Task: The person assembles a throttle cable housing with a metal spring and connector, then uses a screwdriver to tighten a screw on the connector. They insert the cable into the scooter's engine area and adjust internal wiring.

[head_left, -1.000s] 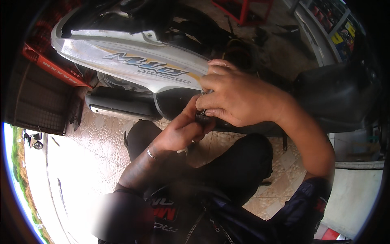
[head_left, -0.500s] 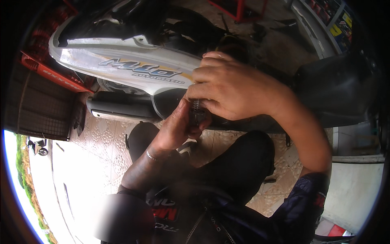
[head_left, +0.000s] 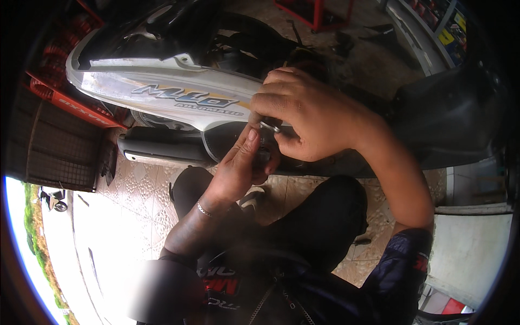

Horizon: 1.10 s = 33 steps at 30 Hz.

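My left hand (head_left: 238, 165) is closed around a small dark part (head_left: 262, 154), partly hidden by its thumb and fingers. Just above, my right hand (head_left: 300, 116) curls over it, with thumb and fingers on a small silvery metal piece (head_left: 270, 125); its exact shape is hard to make out. Both hands are close together in front of the white side panel (head_left: 111, 80) of a scooter, over its black lower bodywork (head_left: 225, 141).
My dark-clad legs (head_left: 319, 216) are bent on the tiled floor (head_left: 138, 189). A red rack (head_left: 86, 108) and a dark mesh panel (head_left: 59, 146) stand at left, a red trolley (head_left: 314, 13) behind the scooter, and shelves (head_left: 449, 27) at upper right.
My right hand has shifted slightly left and upward from a second ago, its wrist now more bent. The silvery piece shows at a different angle between the fingers. My left hand remains gripping the dark part.
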Each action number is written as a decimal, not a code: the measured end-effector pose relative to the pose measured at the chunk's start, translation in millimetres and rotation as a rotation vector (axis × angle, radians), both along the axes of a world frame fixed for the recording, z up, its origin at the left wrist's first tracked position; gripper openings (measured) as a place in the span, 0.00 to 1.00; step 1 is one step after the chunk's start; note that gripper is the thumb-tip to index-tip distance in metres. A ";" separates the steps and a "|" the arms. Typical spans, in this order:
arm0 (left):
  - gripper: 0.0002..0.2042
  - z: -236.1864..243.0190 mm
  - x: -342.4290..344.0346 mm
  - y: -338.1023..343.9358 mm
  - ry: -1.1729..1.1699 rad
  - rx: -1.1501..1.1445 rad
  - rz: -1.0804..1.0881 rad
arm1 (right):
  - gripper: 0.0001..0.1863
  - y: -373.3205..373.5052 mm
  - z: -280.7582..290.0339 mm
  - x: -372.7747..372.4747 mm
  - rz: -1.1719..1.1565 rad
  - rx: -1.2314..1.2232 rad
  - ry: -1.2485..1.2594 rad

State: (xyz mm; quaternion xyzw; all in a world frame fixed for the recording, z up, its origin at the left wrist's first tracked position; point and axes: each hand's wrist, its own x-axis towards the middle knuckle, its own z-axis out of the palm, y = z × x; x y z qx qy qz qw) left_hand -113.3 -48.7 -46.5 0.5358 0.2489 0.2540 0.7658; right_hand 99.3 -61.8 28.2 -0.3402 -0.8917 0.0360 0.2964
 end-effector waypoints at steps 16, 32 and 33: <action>0.15 5.4 5.9 6.3 -0.047 -0.126 -0.001 | 0.28 0.9 -8.3 -4.3 -0.075 0.022 0.234; 0.15 -10.7 7.4 12.6 -0.270 -0.161 -0.115 | 0.10 -277.6 -300.7 151.2 -1.440 0.031 1.265; 0.15 -11.0 10.0 12.9 -0.292 -0.178 -0.134 | 0.12 -304.8 -342.0 146.7 -1.579 -0.045 1.252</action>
